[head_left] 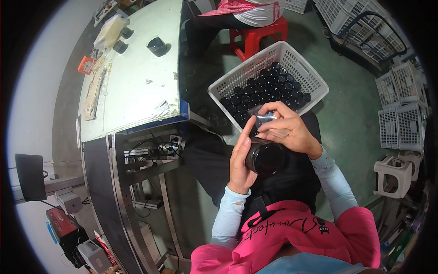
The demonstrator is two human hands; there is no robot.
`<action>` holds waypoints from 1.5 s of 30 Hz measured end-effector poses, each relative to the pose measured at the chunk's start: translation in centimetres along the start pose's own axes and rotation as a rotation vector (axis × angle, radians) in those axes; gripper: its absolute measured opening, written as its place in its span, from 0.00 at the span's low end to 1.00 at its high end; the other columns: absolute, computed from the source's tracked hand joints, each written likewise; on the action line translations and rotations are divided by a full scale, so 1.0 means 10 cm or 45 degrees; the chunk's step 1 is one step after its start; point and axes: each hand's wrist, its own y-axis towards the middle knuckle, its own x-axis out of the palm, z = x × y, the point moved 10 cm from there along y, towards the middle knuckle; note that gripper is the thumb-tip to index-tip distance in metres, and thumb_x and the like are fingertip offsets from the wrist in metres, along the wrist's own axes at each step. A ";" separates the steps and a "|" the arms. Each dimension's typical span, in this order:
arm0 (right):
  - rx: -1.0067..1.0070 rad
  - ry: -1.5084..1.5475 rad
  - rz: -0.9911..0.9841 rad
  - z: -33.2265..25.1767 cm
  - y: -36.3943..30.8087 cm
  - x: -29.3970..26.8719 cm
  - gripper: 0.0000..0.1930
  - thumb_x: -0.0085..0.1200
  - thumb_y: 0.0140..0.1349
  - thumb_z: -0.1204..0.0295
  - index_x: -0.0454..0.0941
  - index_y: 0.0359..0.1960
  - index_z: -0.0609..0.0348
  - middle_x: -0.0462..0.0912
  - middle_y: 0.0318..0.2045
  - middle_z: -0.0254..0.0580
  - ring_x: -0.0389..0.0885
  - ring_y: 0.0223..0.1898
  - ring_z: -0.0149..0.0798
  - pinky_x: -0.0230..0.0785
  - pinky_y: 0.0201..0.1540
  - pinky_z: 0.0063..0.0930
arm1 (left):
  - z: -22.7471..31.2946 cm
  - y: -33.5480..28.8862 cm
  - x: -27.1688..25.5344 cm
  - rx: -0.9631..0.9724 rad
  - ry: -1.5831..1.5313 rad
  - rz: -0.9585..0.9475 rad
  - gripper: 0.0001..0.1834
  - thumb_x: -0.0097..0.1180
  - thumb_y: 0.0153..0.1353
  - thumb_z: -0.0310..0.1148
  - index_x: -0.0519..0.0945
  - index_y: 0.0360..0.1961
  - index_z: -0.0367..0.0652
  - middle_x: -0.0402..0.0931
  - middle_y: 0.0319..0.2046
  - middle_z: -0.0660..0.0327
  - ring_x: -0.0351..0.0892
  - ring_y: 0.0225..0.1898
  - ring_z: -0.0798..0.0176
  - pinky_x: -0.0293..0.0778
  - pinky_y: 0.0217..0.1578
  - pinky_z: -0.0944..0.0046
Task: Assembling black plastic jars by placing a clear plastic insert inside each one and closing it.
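Over my lap, my left hand (pixel 240 166) is closed along the side of a glossy black round jar (pixel 268 160), whose dark flat end faces me. My right hand (pixel 294 131) bends over the jar's far side, its fingers pinching a piece of clear plastic film (pixel 263 119) that catches the light. Whether the film touches the jar is hidden by my fingers. Just beyond both hands stands a white plastic crate (pixel 315 78) holding many black round pieces (pixel 255 92) of similar look.
To the left is a pale worktable (pixel 132 86) with a few dark jars (pixel 157 46), a clear bag (pixel 111 32) and scraps. A person on a red stool (pixel 260 37) sits ahead. White crates (pixel 401 107), a trolley (pixel 374 36) and a white stool (pixel 392 177) line the right.
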 end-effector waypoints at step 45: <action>0.214 0.681 -0.461 -0.07 0.14 0.37 0.11 0.50 0.59 0.65 0.70 0.27 0.60 0.63 0.52 0.42 0.64 0.49 0.31 0.58 0.50 0.26 | 0.10 0.10 -0.30 0.123 -0.325 -0.083 0.27 0.58 0.40 0.33 0.63 0.43 0.39 0.68 0.41 0.51 0.74 0.43 0.51 0.76 0.40 0.47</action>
